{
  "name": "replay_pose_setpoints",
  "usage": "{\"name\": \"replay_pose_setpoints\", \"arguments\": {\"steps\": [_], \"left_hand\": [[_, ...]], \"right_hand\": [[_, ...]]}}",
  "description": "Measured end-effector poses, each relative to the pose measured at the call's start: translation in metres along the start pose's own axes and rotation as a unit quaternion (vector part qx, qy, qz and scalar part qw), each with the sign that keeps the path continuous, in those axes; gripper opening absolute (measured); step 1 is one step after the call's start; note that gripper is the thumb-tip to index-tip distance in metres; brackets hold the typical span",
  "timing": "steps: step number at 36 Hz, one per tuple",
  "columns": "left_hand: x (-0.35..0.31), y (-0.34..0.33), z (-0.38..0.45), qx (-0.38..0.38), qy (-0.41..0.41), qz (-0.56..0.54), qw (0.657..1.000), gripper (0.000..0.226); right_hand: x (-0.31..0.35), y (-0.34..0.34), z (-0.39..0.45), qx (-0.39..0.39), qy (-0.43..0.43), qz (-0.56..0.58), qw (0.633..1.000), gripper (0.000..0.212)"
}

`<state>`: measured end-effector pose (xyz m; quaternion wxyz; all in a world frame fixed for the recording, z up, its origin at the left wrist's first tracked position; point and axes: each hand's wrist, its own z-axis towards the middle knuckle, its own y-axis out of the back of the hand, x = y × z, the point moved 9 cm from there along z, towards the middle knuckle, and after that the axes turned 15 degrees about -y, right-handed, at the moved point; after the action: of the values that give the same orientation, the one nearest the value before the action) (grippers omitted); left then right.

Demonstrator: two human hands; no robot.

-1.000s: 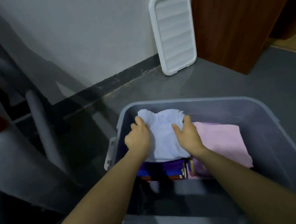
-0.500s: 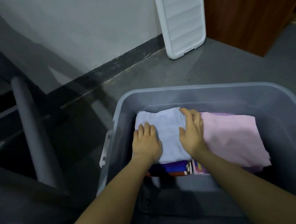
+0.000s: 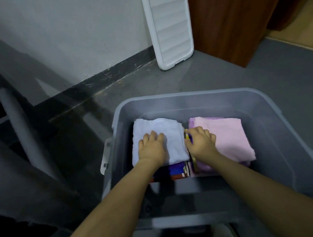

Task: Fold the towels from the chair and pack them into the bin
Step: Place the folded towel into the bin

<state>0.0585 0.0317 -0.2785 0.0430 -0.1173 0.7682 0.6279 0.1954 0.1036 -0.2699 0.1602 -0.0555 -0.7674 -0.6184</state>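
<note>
A grey plastic bin (image 3: 285,137) stands on the floor below me. Inside it, a folded white towel (image 3: 170,132) tops the left stack, over dark blue and patterned towels (image 3: 175,170). A folded pink towel (image 3: 227,136) tops the right stack. My left hand (image 3: 151,148) presses flat on the white towel. My right hand (image 3: 200,142) rests on the pink towel's left edge, with its fingers curled down into the gap between the two stacks. The chair (image 3: 17,124) stands at the left, dark and blurred.
The bin's white lid (image 3: 168,21) leans upright against the wall behind the bin. A brown wooden door or cabinet (image 3: 236,8) stands to its right. Grey floor surrounds the bin. The near half of the bin floor is bare.
The white towel has been laid flat on the left stack. My left hand stays pressed on it. My right hand slid off the towel's right edge into the gap beside the pink towel.
</note>
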Motion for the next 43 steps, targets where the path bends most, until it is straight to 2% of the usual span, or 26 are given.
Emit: {"name": "replay_pose_setpoints", "arguments": {"steps": [1, 3, 5, 8, 13, 16, 19, 23, 30, 38, 43], "left_hand": [[-0.002, 0.001, 0.0, -0.005, -0.002, -0.004, 1.0, 0.053], [-0.021, 0.009, -0.008, -0.014, -0.02, -0.015, 1.0, 0.053], [-0.042, 0.018, -0.019, -0.029, -0.051, -0.008, 0.998, 0.048], [-0.078, 0.029, -0.035, -0.042, -0.102, -0.007, 0.994, 0.037], [-0.129, 0.013, -0.068, 0.014, -0.192, -0.072, 0.979, 0.038], [-0.151, -0.002, -0.09, 0.064, -0.247, -0.055, 0.965, 0.042], [-0.163, -0.007, -0.103, 0.07, -0.283, -0.07, 0.954, 0.044], [-0.179, -0.012, -0.116, 0.075, -0.325, -0.017, 0.943, 0.054], [-0.186, 0.0, -0.118, -0.044, -0.346, 0.13, 0.928, 0.052], [-0.173, 0.008, -0.085, -0.082, -0.309, 0.182, 0.93, 0.056], [-0.157, 0.017, -0.054, -0.071, -0.283, 0.166, 0.942, 0.056]], "right_hand": [[-0.001, 0.003, -0.002, 0.0, -0.002, 0.002, 1.0, 0.055], [-0.013, 0.016, -0.015, -0.006, -0.011, -0.01, 1.0, 0.043], [-0.023, 0.028, -0.031, -0.002, -0.008, -0.014, 1.0, 0.032], [-0.034, 0.046, -0.057, 0.009, 0.012, -0.006, 1.0, 0.028], [-0.073, 0.068, -0.097, -0.01, -0.018, -0.044, 0.999, 0.026], [-0.101, 0.076, -0.116, -0.031, -0.055, -0.061, 0.996, 0.023], [-0.113, 0.075, -0.131, -0.035, -0.065, -0.083, 0.994, 0.018], [-0.118, 0.069, -0.141, -0.062, -0.072, -0.095, 0.991, 0.032], [-0.115, 0.078, -0.136, -0.143, -0.084, -0.106, 0.98, 0.036], [-0.104, 0.079, -0.092, -0.124, -0.064, -0.066, 0.988, 0.032], [-0.089, 0.083, -0.057, -0.123, -0.043, -0.016, 0.991, 0.018]]}}
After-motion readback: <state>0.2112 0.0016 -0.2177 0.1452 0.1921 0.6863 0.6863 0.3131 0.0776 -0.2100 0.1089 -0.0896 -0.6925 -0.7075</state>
